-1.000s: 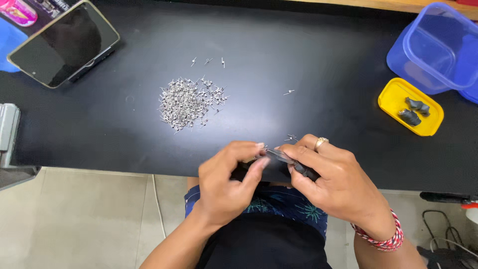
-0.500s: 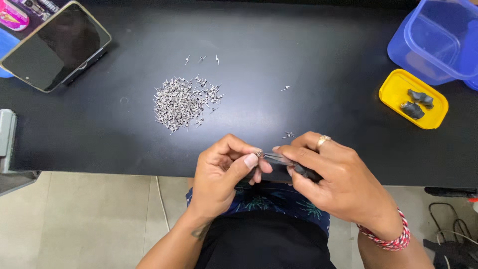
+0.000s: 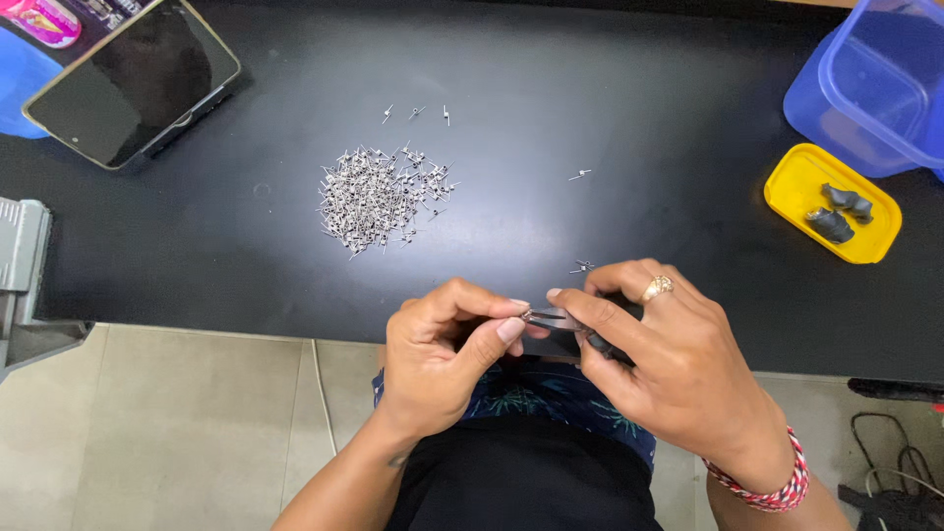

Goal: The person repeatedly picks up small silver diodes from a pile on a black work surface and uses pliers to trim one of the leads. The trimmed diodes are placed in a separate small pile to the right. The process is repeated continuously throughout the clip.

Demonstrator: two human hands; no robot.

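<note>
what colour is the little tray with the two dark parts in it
Yellow; the tray sits at the table's right, clear in the head view.

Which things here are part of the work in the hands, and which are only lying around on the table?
In use:
- left hand, pinching a tiny metal pin
- right hand, holding a small dark part
- pile of metal pins
- yellow tray with two dark parts, probably

Lying about:
- phone
- blue containers
- grey device at the table edge
</note>
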